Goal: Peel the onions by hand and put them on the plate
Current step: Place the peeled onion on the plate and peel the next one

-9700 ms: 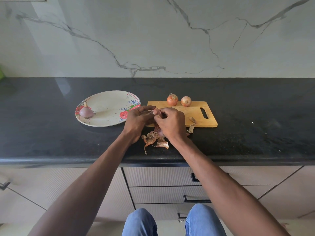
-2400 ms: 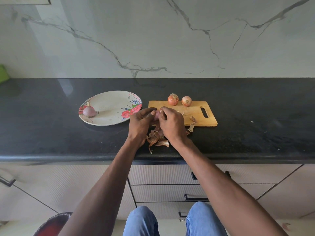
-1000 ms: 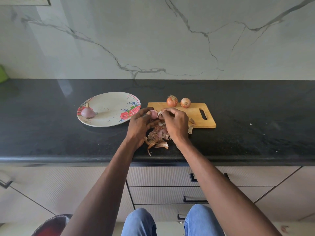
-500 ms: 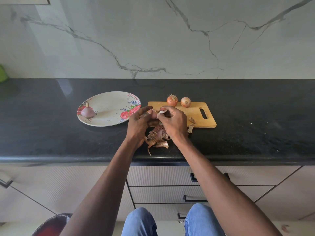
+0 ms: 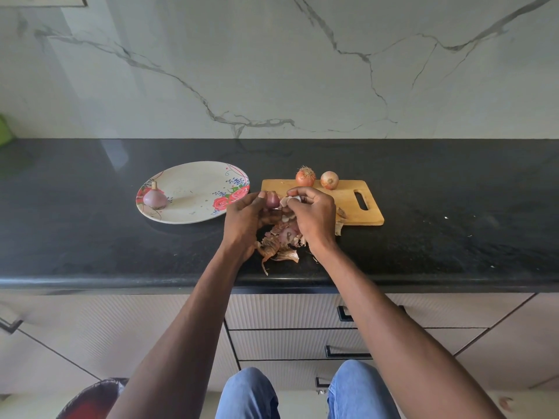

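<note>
My left hand (image 5: pixel 246 220) grips a small purple onion (image 5: pixel 272 200) above the counter, just left of the wooden cutting board (image 5: pixel 348 207). Beside it, my right hand (image 5: pixel 313 216) pinches a pale strip of onion skin (image 5: pixel 286 202) still joined to that onion. A peeled purple onion (image 5: pixel 155 197) sits on the left side of the flowered plate (image 5: pixel 196 176). Two unpeeled orange onions (image 5: pixel 305 176) (image 5: pixel 329 179) stand at the board's far edge. Loose brown and pink peels (image 5: pixel 279 244) lie heaped on the counter under my hands.
The black counter (image 5: pixel 453 222) runs the full width, its front edge near my wrists, with a marble wall behind. A green object (image 5: pixel 4 133) shows at the far left. Drawers sit below, and a red-and-black bin (image 5: pixel 90 400) stands by my knee.
My hands have drawn slightly apart, so the purple onion shows between them and a pale strip of skin is pulled away to the right. More peels lie in the heap than earlier.
</note>
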Demonstrator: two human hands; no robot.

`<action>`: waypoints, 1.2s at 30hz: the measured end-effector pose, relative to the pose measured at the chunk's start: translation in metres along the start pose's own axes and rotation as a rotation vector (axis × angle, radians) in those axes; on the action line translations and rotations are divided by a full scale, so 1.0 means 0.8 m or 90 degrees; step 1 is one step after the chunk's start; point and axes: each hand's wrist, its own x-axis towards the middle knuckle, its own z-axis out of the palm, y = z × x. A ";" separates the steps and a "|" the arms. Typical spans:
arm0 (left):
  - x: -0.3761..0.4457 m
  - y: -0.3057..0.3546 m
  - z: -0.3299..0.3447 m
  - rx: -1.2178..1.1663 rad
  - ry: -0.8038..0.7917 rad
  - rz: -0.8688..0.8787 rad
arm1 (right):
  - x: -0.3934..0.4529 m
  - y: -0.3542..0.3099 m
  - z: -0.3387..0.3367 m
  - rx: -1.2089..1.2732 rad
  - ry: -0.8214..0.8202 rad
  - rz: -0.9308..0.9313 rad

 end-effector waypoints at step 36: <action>0.002 -0.005 -0.007 0.046 0.014 0.071 | -0.008 0.006 0.006 -0.153 -0.054 -0.256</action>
